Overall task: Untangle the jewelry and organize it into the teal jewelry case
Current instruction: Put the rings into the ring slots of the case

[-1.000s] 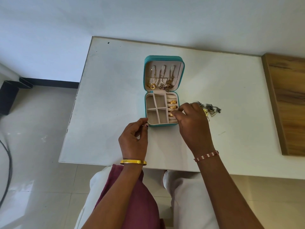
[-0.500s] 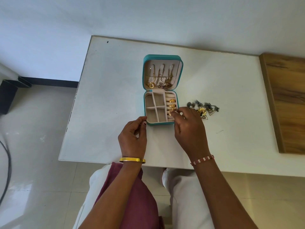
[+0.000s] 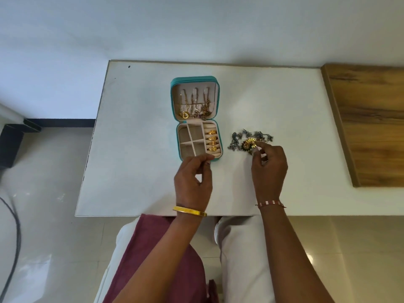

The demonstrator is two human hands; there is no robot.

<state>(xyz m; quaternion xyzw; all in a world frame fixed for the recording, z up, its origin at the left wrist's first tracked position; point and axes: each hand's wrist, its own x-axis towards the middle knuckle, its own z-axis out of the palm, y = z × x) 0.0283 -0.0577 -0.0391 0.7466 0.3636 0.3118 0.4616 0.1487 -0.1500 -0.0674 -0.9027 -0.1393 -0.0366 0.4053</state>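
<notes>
Right fingers (image 3: 259, 147) pinching tangled jewelry (image 3: 249, 139), left fingers (image 3: 202, 158) curled, empty

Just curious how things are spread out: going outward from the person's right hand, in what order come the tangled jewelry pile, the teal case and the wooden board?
From the right hand:
1. Tangled jewelry pile, at its fingertips.
2. Teal case, to its left, lying open.
3. Wooden board, at the table's right edge.

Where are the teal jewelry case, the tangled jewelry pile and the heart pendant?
teal jewelry case (image 3: 177, 136): head view, left outer wall of the tray.
tangled jewelry pile (image 3: 246, 145): head view, gold piece at its middle.
heart pendant (image 3: 185, 115): head view, pendant's gold outline.
</notes>
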